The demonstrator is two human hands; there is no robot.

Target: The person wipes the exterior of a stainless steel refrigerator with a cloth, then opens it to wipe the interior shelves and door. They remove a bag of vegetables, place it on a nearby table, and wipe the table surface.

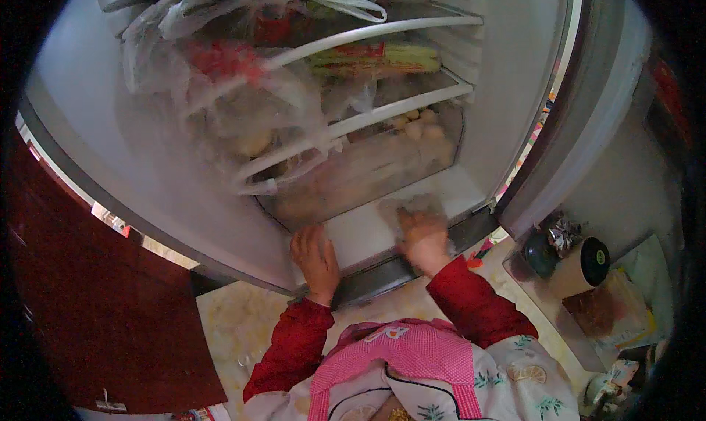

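Observation:
Before me stands an open refrigerator with a white bottom ledge (358, 236). My right hand (424, 236) is on a greyish cloth (419, 206) at the right part of the ledge; both are blurred. My left hand (315, 258) rests at the ledge's left end, fingers apart, with nothing visible in it. Just behind the ledge is a clear drawer (364, 178) with pale round items in it. Above it are white-edged shelves (408, 98), one holding a long yellow-green vegetable in wrapping (380, 60). Clear plastic bags (220, 79) hang at the upper left.
The open refrigerator door (584, 117) stands at the right, its shelves holding a dark-lidded jar (594, 261), a foil-wrapped item (563, 234) and packets (634, 310). A dark red panel (110, 288) is at the left. Pale marbled floor (242, 322) shows below.

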